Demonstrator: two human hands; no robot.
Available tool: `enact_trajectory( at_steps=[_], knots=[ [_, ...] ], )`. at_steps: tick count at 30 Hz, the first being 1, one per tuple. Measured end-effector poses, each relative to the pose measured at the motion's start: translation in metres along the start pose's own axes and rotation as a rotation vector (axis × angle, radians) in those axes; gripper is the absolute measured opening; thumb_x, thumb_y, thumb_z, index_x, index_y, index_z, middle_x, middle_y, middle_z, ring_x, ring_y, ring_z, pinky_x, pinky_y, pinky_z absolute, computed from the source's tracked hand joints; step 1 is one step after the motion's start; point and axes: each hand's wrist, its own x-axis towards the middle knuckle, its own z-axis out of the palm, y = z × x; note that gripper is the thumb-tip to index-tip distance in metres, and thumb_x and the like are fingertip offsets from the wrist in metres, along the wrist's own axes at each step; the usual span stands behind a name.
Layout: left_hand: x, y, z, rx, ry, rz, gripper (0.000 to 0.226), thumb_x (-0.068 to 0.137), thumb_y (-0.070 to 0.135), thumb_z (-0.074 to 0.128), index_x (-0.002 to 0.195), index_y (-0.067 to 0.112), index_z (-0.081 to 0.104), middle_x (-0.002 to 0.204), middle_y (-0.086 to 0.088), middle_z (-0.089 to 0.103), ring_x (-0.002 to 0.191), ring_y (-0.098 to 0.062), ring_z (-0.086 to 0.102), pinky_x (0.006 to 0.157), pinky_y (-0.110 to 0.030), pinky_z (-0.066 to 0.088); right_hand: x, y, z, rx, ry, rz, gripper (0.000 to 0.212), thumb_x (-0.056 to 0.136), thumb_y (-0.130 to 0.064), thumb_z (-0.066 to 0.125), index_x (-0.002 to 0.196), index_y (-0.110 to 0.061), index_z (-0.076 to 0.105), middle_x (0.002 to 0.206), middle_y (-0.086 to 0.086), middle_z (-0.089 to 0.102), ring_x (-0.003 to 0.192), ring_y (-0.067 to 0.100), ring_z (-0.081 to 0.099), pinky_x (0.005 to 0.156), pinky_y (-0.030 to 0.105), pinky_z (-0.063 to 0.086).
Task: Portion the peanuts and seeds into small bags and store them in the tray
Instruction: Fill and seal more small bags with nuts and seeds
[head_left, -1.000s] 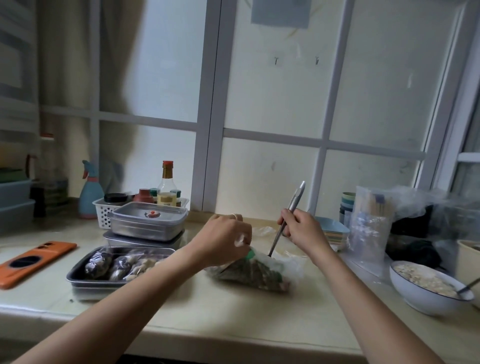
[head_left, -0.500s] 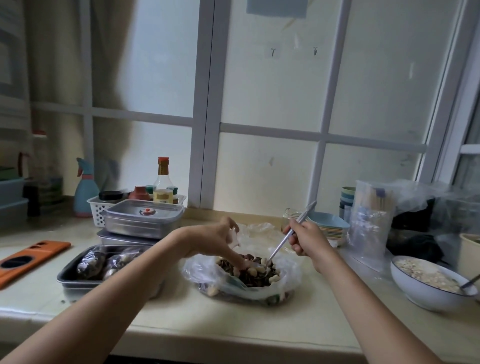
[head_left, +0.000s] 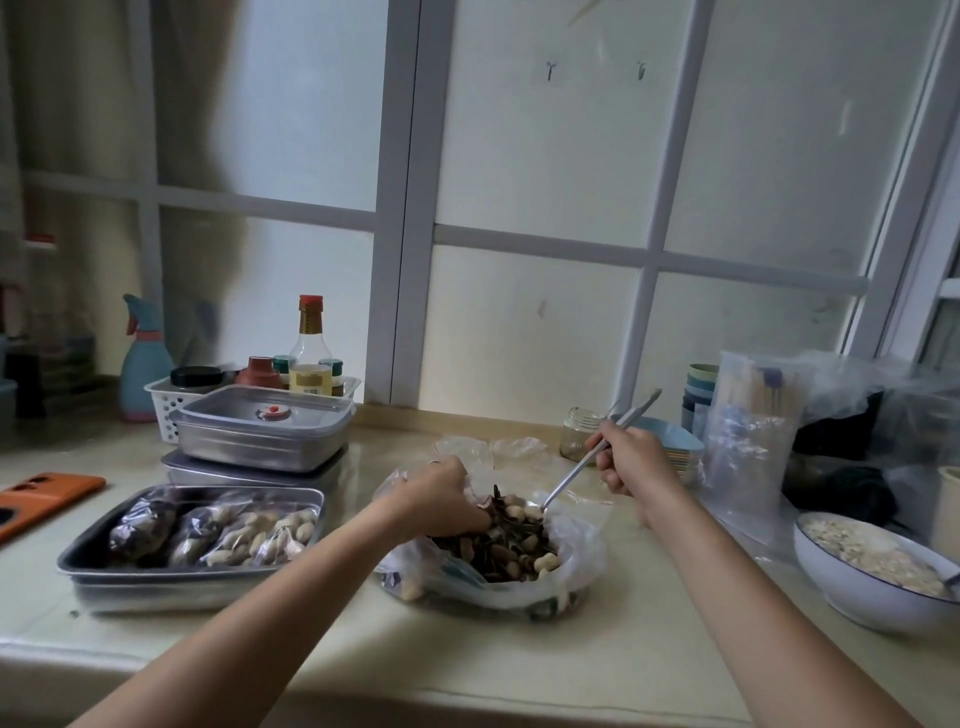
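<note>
A large clear plastic bag (head_left: 576, 582) lies spread open on the counter, full of peanuts and dark seeds (head_left: 511, 545). My left hand (head_left: 441, 499) grips the bag's left rim and reaches into the mix. My right hand (head_left: 631, 457) holds a long metal spoon (head_left: 592, 457) whose bowl dips into the peanuts at the bag's far side. To the left sits a steel tray (head_left: 83, 564) holding several small filled bags (head_left: 218, 530) of peanuts and seeds.
Behind the tray stand stacked lidded steel containers (head_left: 265, 431) and a white basket of bottles (head_left: 171, 395). An orange phone (head_left: 47, 493) lies far left. A white bowl of oats (head_left: 872, 566), a pack of clear bags (head_left: 748, 441), a small jar (head_left: 579, 431) and stacked blue bowls (head_left: 675, 447) stand right.
The big bag went from bunched shut to spread wide open. My left hand dropped into its rim, and the spoon tilted down into the peanuts.
</note>
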Motion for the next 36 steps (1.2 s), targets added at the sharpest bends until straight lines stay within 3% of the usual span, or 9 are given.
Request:
enact_trajectory(
  at_steps=[5,7,12,17,21,24,26,31,36],
  knots=[
    [-0.003,0.003,-0.006,-0.109,-0.129,0.082,0.058,0.077,0.049,0.062,0.108,0.0,0.058,0.107,-0.012,0.067,0.094,-0.029,0.066,0.081,-0.042,0.06,0.002,-0.009,0.001,-0.006,-0.011,-0.001,0.035,0.105,-0.027,0.05,0.083,-0.005,0.066,0.063,0.004,0.051,0.045,0.012,0.037,0.044,0.023,0.027],
    [-0.006,0.007,-0.008,-0.12,-0.13,0.104,0.044,0.077,0.049,0.058,0.096,0.009,0.054,0.09,-0.009,0.059,0.079,-0.023,0.055,0.068,-0.036,0.044,0.0,-0.013,0.003,-0.008,-0.019,-0.003,0.033,0.104,-0.026,0.05,0.084,-0.005,0.066,0.063,0.005,0.051,0.045,0.012,0.036,0.044,0.023,0.027],
    [-0.01,0.008,-0.008,-0.083,-0.066,0.149,0.018,0.09,0.024,0.064,0.099,0.012,0.054,0.09,-0.008,0.05,0.079,-0.019,0.044,0.07,-0.033,0.037,-0.003,-0.02,0.006,-0.031,-0.028,-0.014,0.032,0.105,-0.024,0.047,0.089,-0.004,0.067,0.061,0.004,0.051,0.045,0.012,0.037,0.042,0.022,0.028],
    [-0.009,0.006,-0.01,-0.043,-0.032,0.235,0.037,0.085,0.029,0.08,0.114,0.008,0.068,0.104,-0.005,0.074,0.089,-0.02,0.068,0.088,-0.039,0.06,-0.005,-0.029,0.009,-0.053,-0.015,-0.034,0.032,0.104,-0.024,0.047,0.092,-0.003,0.069,0.061,0.003,0.051,0.043,0.013,0.038,0.042,0.023,0.03],
    [-0.005,0.008,-0.01,-0.033,-0.006,0.272,0.037,0.081,0.036,0.084,0.106,0.012,0.073,0.098,-0.001,0.077,0.09,-0.021,0.072,0.085,-0.041,0.06,-0.007,-0.04,0.009,-0.108,-0.002,-0.059,0.034,0.103,-0.026,0.048,0.091,-0.004,0.071,0.065,0.005,0.054,0.047,0.015,0.042,0.045,0.025,0.035],
    [-0.001,0.009,-0.01,0.008,0.009,0.245,0.047,0.079,0.047,0.083,0.101,0.007,0.072,0.089,-0.006,0.076,0.077,-0.026,0.07,0.068,-0.04,0.056,-0.01,-0.052,0.01,-0.146,0.001,-0.11,0.034,0.102,-0.026,0.047,0.09,-0.005,0.071,0.063,0.004,0.055,0.048,0.016,0.043,0.046,0.027,0.037],
    [-0.001,0.01,-0.009,0.069,0.024,0.189,0.059,0.079,0.057,0.079,0.096,0.0,0.07,0.076,-0.006,0.067,0.064,-0.022,0.056,0.057,-0.033,0.04,-0.013,-0.06,0.011,-0.182,0.002,-0.147,0.034,0.103,-0.026,0.046,0.089,-0.006,0.07,0.062,0.003,0.055,0.047,0.015,0.044,0.046,0.026,0.037],
    [0.003,0.015,-0.006,0.002,0.001,0.196,0.047,0.082,0.054,0.078,0.072,0.01,0.064,0.065,-0.004,0.061,0.06,-0.019,0.051,0.06,-0.03,0.037,-0.023,-0.074,0.014,-0.277,0.033,-0.262,0.035,0.103,-0.027,0.045,0.086,-0.009,0.07,0.066,0.004,0.06,0.055,0.018,0.051,0.055,0.032,0.041],
    [-0.001,0.019,0.003,-0.071,0.111,0.24,0.054,0.083,0.05,0.077,0.086,-0.002,0.067,0.07,-0.007,0.061,0.062,-0.02,0.05,0.06,-0.031,0.034,-0.031,-0.086,0.019,-0.454,0.069,-0.432,0.038,0.107,-0.029,0.041,0.088,-0.012,0.069,0.073,0.001,0.064,0.067,0.017,0.059,0.06,0.028,0.041]
  ],
)
